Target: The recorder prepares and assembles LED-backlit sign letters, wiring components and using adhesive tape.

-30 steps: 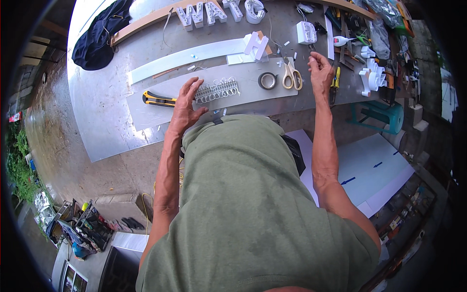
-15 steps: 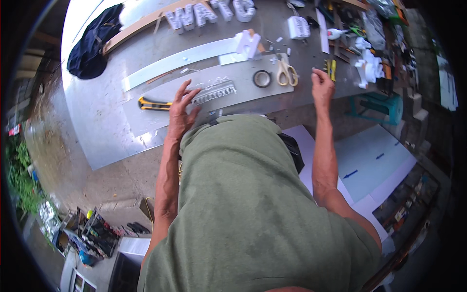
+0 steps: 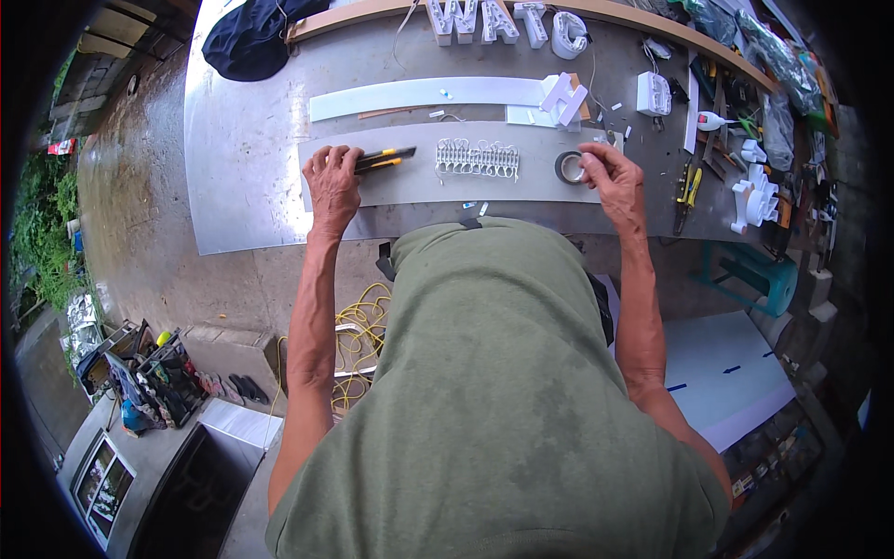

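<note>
My left hand (image 3: 332, 186) is closed around the end of a yellow-and-black utility knife (image 3: 386, 156), which points right over the left part of a long grey sheet (image 3: 400, 191). Between my hands, a bunched row of small white modules with looped wires (image 3: 477, 158) lies on that sheet. My right hand (image 3: 616, 182) is at the sheet's right end, thumb and fingertips drawn together beside a roll of black tape (image 3: 570, 168). Whatever those fingers pinch is too small or hidden to name. The scissors are mostly covered by this hand.
White channel letters (image 3: 507, 26) stand along the back of the metal table (image 3: 251, 168). A long white strip (image 3: 419, 93) and a white letter piece (image 3: 563, 101) lie behind the grey sheet. Tools, including yellow-handled pliers (image 3: 689, 184), crowd the right side. A teal stool (image 3: 759, 279) stands below.
My left hand has moved to the knife's other side and taken hold of it. My right hand has come over the sheet beside the tape. The whole view has shifted.
</note>
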Motion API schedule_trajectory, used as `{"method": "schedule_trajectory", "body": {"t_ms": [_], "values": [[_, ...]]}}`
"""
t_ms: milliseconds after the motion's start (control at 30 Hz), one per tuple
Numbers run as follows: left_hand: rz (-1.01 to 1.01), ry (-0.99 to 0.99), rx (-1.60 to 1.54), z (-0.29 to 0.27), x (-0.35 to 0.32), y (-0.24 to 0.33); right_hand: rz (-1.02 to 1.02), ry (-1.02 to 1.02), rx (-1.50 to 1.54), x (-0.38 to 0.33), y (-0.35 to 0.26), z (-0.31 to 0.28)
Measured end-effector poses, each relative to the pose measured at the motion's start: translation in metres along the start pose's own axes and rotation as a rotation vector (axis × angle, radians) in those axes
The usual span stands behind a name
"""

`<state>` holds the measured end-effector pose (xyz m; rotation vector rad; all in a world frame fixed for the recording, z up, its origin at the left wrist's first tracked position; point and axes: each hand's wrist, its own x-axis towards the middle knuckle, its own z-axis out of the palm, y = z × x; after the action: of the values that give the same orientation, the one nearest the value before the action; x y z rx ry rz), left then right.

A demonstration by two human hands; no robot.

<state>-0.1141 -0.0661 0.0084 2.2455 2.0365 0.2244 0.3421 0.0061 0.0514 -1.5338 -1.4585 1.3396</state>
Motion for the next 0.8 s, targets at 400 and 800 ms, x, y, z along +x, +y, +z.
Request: {"method": "schedule_trajectory", "body": {"t_ms": [400, 800], "values": [[0.162, 0.002, -0.834, -0.024, 0.017, 0.170, 0.125, -0.247, 0.236, -0.051, -0.048, 0.100], [0.407, -0.076, -0.373, 0.029, 0.062, 0.135, 0.188, 0.134, 0.646, -0.078, 0.013, 0.056]]}}
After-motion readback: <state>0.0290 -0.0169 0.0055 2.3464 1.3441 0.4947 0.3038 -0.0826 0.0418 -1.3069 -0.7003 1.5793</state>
